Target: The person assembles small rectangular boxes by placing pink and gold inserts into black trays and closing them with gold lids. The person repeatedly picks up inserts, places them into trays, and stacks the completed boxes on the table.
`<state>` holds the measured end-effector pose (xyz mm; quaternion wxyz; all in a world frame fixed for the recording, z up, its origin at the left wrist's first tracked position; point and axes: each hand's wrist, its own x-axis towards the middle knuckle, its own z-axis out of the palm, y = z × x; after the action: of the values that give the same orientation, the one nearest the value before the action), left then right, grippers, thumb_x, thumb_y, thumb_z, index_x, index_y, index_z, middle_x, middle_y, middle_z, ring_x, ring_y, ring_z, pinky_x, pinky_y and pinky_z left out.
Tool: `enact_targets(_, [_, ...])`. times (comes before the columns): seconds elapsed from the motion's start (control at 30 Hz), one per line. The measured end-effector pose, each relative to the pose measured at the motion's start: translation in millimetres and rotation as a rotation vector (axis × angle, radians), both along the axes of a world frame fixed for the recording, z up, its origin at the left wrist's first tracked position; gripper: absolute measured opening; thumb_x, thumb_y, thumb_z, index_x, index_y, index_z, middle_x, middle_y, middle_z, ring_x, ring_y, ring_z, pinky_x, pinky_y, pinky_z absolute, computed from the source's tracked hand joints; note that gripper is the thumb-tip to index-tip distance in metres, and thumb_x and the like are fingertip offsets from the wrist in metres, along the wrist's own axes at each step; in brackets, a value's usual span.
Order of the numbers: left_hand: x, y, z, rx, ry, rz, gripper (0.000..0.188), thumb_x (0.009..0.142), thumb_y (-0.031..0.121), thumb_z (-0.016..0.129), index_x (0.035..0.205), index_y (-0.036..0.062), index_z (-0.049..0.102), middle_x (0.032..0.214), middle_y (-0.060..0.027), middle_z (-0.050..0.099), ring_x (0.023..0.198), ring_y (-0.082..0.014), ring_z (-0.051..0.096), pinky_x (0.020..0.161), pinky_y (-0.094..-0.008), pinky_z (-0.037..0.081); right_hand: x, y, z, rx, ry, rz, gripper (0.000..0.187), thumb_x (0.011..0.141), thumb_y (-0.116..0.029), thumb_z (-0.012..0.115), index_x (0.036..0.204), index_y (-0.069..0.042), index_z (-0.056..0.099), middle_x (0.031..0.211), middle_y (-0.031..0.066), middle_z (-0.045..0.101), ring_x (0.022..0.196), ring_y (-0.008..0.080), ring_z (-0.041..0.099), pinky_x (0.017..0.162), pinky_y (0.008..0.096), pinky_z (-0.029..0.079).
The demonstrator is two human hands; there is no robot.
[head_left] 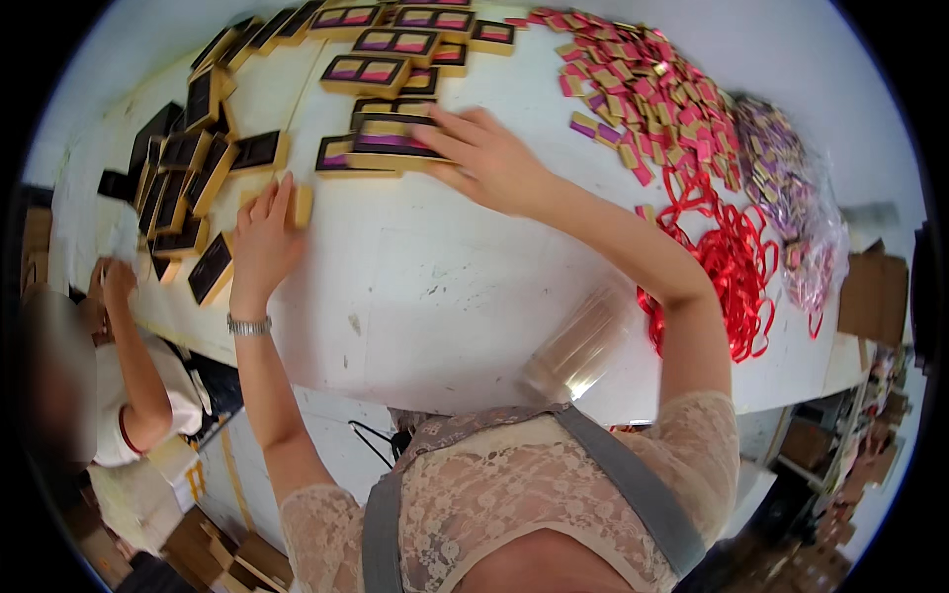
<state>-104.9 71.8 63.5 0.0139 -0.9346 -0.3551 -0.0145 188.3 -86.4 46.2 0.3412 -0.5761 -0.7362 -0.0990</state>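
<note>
My right hand [489, 168] is at the right end of a shallow black-and-gold box [381, 135] with purple and pink pieces inside. Its fingers and thumb close about that end, slightly blurred. The box lies over another filled one [336, 153] at the near end of the rows. To the left, my left hand [265, 242], a silver watch [249, 324] at its wrist, grips a small gold box [300, 206]. The fingers cover most of that box, so its inside is hidden.
Black-and-gold boxes [183, 193] are heaped at the left. Filled boxes [366, 74] stand in rows at the back. On the right lie small pink-and-gold pieces [652, 89], red ribbons [732, 267] and plastic bags [781, 168]. Clear plastic sleeves [578, 346] lie near me. A co-worker's arm [138, 366] is at left.
</note>
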Motion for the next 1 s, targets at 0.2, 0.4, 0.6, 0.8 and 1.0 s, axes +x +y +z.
enact_targets(0.2, [31,-56,19,-0.292,-0.358,-0.247,0.073,0.064,0.007,0.081,0.129,0.0087,0.049,0.125,-0.0101,0.056,0.114,-0.0322,0.056,0.089,-0.0394,0.052,26,55,-16,0.158,-0.107,-0.376,0.039,0.08,-0.024,0.072,0.118,-0.014,0.067,0.125,0.009,0.062,0.114,0.0299,0.056,0.09,0.0424,0.05])
enact_targets(0.4, [93,-98,-16,-0.672,-0.679,-0.391,0.061,0.072,0.011,0.081,0.124,0.007,0.048,0.128,-0.0102,0.051,0.108,-0.0282,0.059,0.084,-0.0349,0.053,136,-77,-44,-0.331,-0.302,-0.765,0.021,0.081,-0.021,0.071,0.101,-0.015,0.073,0.102,0.0028,0.068,0.106,0.0268,0.058,0.086,0.0452,0.048])
enact_targets(0.6, [135,-107,-47,-0.575,-0.642,-0.414,0.078,0.071,0.012,0.085,0.138,0.0061,0.044,0.128,-0.0116,0.053,0.108,-0.0279,0.059,0.089,-0.0354,0.052,74,-89,-9,-0.172,0.2,-0.214,0.02,0.082,-0.021,0.073,0.1,-0.013,0.073,0.108,0.0016,0.069,0.103,0.0219,0.059,0.082,0.0404,0.049])
enact_targets(0.8, [137,-108,-61,-0.384,-0.622,-0.561,0.068,0.074,0.018,0.082,0.134,0.0049,0.053,0.141,-0.0132,0.05,0.115,-0.03,0.056,0.091,-0.0369,0.051,6,-84,-17,-0.034,-0.224,-0.053,0.022,0.077,-0.024,0.077,0.093,-0.01,0.071,0.096,0.0013,0.071,0.093,0.022,0.064,0.087,0.0377,0.049])
enact_targets(1.0, [135,-117,-60,-0.154,-0.491,-0.631,0.064,0.079,0.017,0.076,0.136,0.0017,0.052,0.151,-0.0132,0.042,0.12,-0.0311,0.053,0.098,-0.0386,0.048,42,-75,4,-0.421,-0.147,-0.202,0.03,0.083,-0.039,0.072,0.09,-0.009,0.071,0.091,0.0075,0.071,0.093,0.0249,0.065,0.082,0.0405,0.052])
